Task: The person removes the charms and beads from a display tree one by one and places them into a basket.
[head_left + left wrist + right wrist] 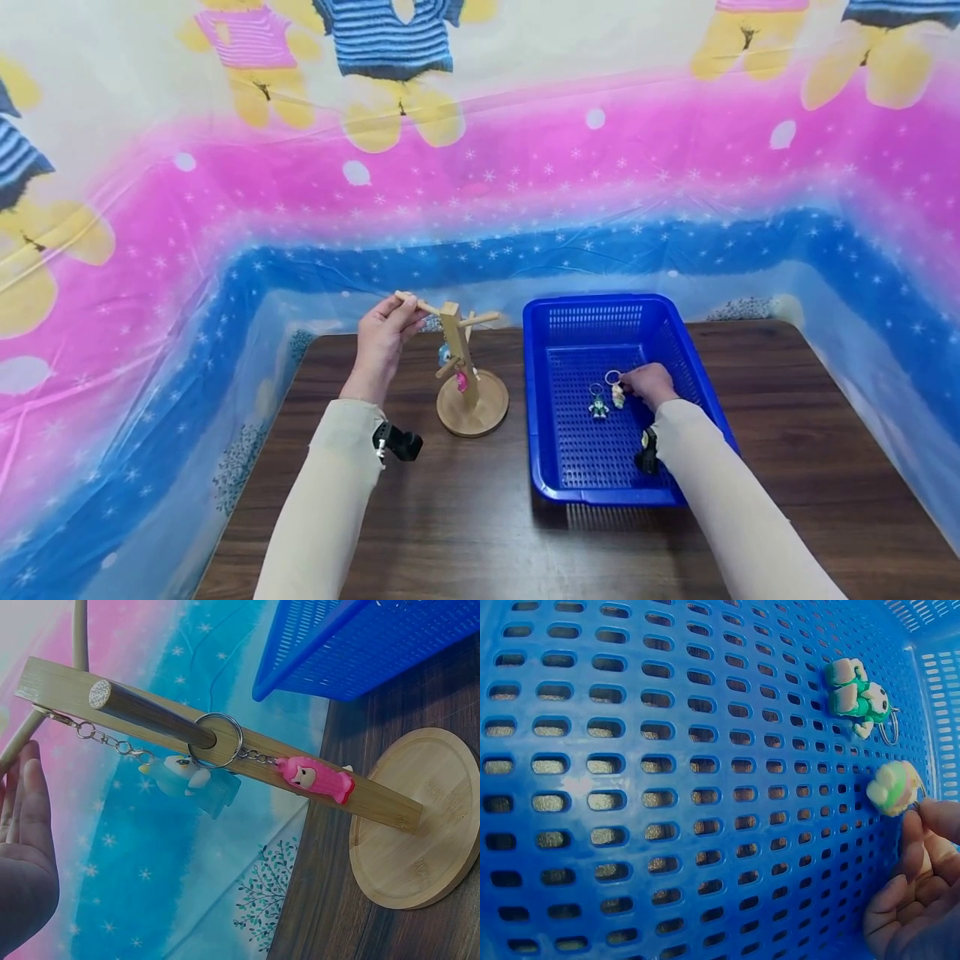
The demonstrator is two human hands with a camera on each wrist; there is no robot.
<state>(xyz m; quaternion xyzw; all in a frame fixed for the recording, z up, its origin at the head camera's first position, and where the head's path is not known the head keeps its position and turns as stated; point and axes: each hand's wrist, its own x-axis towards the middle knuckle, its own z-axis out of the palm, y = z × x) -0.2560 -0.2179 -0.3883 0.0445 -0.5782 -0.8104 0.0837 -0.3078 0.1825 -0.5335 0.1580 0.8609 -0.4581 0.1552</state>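
Hands well apart: the left hand (382, 333) pinches a peg (429, 307) of the wooden stand (461, 350), I judge to steady it; the right hand (651, 383) pinches a pale keychain (618, 397) at its ring end, perhaps for control. Beside it, within the blue basket (534, 400), I see a green keychain (597, 407).

Head view: looks forward and down over the table (480, 542) at the longest range, with the stand (453, 332) at frame centre and the basket (615, 497) right of it. Left wrist view: close range, rolled sideways, facing the stand; its base lies at right. Right wrist view: close range, facing the basket floor. Head and left wrist views share the stand; all three share the basket.
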